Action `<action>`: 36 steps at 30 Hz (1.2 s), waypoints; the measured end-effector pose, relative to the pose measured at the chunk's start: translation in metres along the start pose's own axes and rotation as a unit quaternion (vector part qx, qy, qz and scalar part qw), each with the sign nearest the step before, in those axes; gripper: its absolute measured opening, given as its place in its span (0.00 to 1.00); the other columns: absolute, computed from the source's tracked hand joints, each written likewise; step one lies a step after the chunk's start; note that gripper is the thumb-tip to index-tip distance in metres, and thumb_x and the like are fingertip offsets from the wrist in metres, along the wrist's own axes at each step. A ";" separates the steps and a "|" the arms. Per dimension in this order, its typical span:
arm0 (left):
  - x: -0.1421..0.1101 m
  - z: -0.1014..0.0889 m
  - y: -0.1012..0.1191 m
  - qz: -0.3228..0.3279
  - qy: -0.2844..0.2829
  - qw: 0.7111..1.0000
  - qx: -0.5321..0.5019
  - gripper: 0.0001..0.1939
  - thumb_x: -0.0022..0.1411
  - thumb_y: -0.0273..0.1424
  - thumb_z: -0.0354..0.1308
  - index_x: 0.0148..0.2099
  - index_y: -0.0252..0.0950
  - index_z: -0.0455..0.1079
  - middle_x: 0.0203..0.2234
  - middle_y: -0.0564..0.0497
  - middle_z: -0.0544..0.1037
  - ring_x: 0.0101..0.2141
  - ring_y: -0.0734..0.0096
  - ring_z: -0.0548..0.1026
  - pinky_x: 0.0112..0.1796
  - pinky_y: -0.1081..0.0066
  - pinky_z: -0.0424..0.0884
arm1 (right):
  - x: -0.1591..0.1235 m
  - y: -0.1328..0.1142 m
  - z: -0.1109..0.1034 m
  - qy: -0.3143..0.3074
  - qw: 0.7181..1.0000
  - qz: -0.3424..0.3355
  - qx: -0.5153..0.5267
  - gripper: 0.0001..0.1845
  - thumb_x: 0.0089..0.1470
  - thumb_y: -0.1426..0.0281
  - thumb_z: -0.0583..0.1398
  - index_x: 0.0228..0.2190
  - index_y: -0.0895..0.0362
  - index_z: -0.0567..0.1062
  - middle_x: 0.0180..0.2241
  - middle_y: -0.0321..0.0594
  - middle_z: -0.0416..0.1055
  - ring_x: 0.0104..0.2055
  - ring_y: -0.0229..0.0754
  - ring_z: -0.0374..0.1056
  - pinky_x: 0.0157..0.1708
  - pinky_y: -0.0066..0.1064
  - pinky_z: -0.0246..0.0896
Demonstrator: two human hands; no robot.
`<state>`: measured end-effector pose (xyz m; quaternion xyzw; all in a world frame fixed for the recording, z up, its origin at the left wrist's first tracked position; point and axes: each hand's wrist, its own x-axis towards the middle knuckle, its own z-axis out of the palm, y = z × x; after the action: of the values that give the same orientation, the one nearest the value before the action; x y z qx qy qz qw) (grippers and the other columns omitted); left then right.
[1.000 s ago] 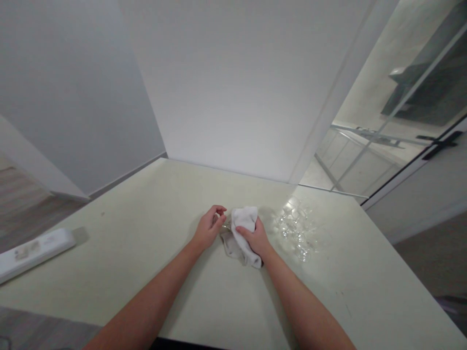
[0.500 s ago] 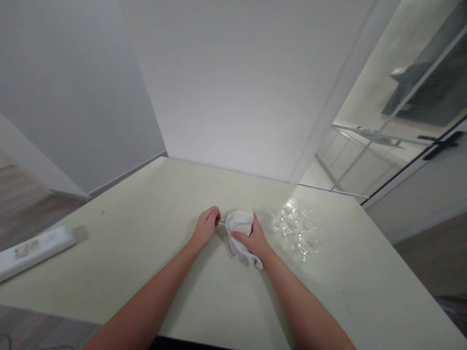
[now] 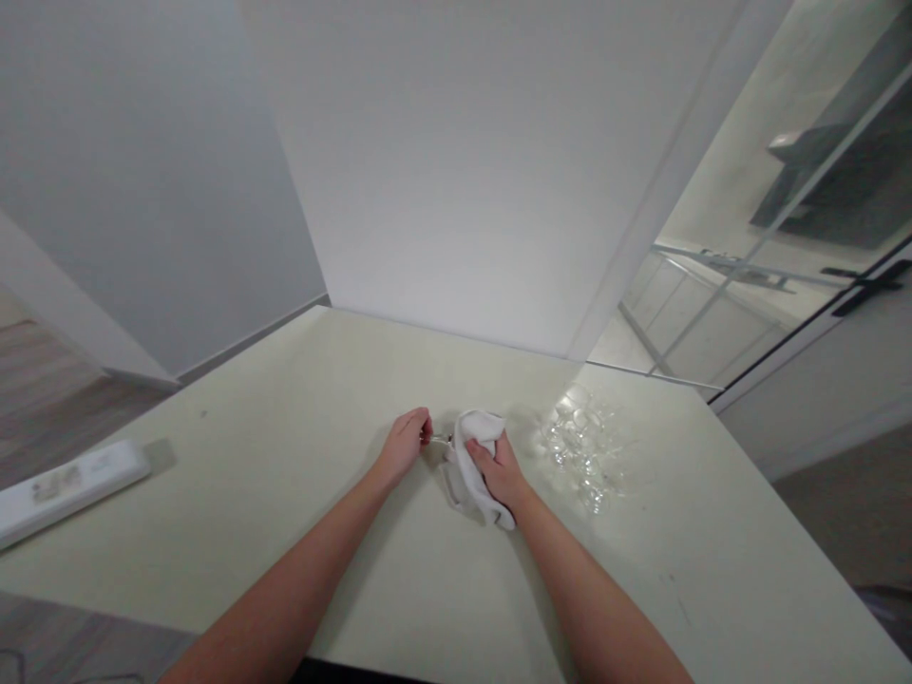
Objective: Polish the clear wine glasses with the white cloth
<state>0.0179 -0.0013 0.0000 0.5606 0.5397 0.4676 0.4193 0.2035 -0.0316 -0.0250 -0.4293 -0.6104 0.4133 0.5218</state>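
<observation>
My left hand is closed in a pinch on the end of a thin, clear, shiny stem. From those fingers the stem runs right, to the edge of a white cloth. My right hand grips the cloth, thumb on top, with folds draping down toward the tabletop. Whatever part of the stemmed piece lies beyond the cloth's edge is hidden. Just right of my right hand lies a loose pile of clear, glossy pieces, their exact kind too blurred to name.
The pale table meets a white wall panel at its back edge. A long white box-like object lies at the left edge. Beyond the right side stands a glazed door with a black handle.
My right hand and the cloth have shifted slightly right along the stem, so more of it shows between my hands. The cloth is folded differently. My left hand has barely moved.
</observation>
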 end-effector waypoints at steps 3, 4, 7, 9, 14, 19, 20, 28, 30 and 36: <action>-0.007 0.002 0.001 0.075 0.006 0.996 0.043 0.21 0.65 0.43 0.42 0.23 0.38 0.59 0.16 0.55 0.62 0.21 0.71 0.62 0.24 0.71 0.58 | 0.002 0.001 0.000 0.050 0.998 0.037 0.023 0.23 0.58 0.53 0.58 0.49 0.54 0.72 0.49 0.43 0.74 0.53 0.48 0.67 0.57 0.39 0.58; -0.010 0.003 0.002 0.103 0.012 0.993 0.063 0.21 0.66 0.43 0.42 0.23 0.38 0.59 0.17 0.55 0.62 0.22 0.71 0.62 0.25 0.71 0.58 | 0.003 0.000 -0.001 0.065 0.996 0.049 0.029 0.25 0.58 0.51 0.57 0.49 0.54 0.73 0.48 0.44 0.74 0.53 0.49 0.68 0.57 0.40 0.58; -0.019 0.004 0.004 0.167 0.018 0.979 0.117 0.21 0.68 0.42 0.42 0.25 0.38 0.58 0.18 0.55 0.62 0.23 0.71 0.62 0.27 0.70 0.57 | 0.005 -0.003 -0.003 0.102 0.991 0.081 0.038 0.29 0.57 0.47 0.55 0.47 0.56 0.75 0.46 0.46 0.76 0.52 0.52 0.69 0.56 0.42 0.60; -0.022 0.004 0.005 0.184 0.013 0.974 0.128 0.21 0.69 0.41 0.42 0.26 0.38 0.59 0.18 0.55 0.62 0.23 0.71 0.62 0.28 0.70 0.57 | 0.007 -0.003 -0.004 0.119 0.987 0.097 0.041 0.30 0.55 0.45 0.57 0.44 0.56 0.77 0.44 0.47 0.77 0.52 0.54 0.69 0.55 0.42 0.61; -0.015 0.009 0.003 0.128 0.023 0.991 0.036 0.20 0.68 0.41 0.43 0.25 0.38 0.59 0.19 0.55 0.62 0.23 0.72 0.62 0.27 0.71 0.58 | 0.011 0.011 -0.009 0.174 0.966 0.155 0.112 0.29 0.53 0.47 0.58 0.44 0.56 0.76 0.45 0.46 0.77 0.53 0.52 0.69 0.54 0.42 0.63; -0.009 0.008 0.002 0.067 0.019 0.996 -0.047 0.21 0.67 0.44 0.43 0.25 0.38 0.60 0.18 0.55 0.61 0.21 0.72 0.60 0.23 0.71 0.57 | 0.009 0.015 -0.011 0.028 0.970 0.151 0.188 0.26 0.45 0.54 0.65 0.44 0.53 0.74 0.38 0.40 0.78 0.42 0.48 0.72 0.46 0.39 0.67; -0.011 0.006 0.002 0.093 0.009 0.995 -0.037 0.22 0.67 0.44 0.43 0.25 0.38 0.60 0.18 0.55 0.61 0.21 0.72 0.60 0.23 0.71 0.57 | 0.009 0.012 -0.012 -0.026 0.974 0.119 0.192 0.24 0.43 0.56 0.67 0.42 0.53 0.75 0.37 0.39 0.77 0.40 0.46 0.72 0.45 0.37 0.67; -0.026 -0.008 0.000 0.319 -0.035 0.945 0.065 0.22 0.70 0.43 0.40 0.26 0.38 0.59 0.21 0.51 0.63 0.24 0.70 0.63 0.28 0.67 0.60 | 0.009 -0.008 -0.015 -0.137 0.986 0.044 0.078 0.12 0.46 0.59 0.65 0.24 0.54 0.74 0.25 0.34 0.70 0.29 0.40 0.64 0.33 0.31 0.61; -0.025 -0.008 -0.001 0.281 -0.025 0.958 0.055 0.22 0.70 0.43 0.40 0.26 0.38 0.59 0.21 0.52 0.63 0.24 0.70 0.63 0.27 0.68 0.60 | 0.008 -0.008 -0.014 -0.148 0.986 0.038 0.066 0.12 0.46 0.59 0.65 0.25 0.55 0.74 0.25 0.35 0.70 0.29 0.40 0.63 0.32 0.31 0.61; -0.019 -0.004 0.002 0.181 -0.010 0.983 0.013 0.23 0.69 0.46 0.41 0.27 0.38 0.60 0.20 0.53 0.63 0.23 0.72 0.61 0.24 0.72 0.60 | 0.009 -0.006 -0.014 -0.155 0.986 0.022 0.049 0.15 0.42 0.58 0.67 0.27 0.55 0.75 0.25 0.33 0.70 0.27 0.39 0.61 0.30 0.30 0.59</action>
<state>0.0153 -0.0208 0.0016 0.6590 0.4316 0.5228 0.3258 0.2160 -0.0243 -0.0151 -0.3471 -0.6533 0.5160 0.4318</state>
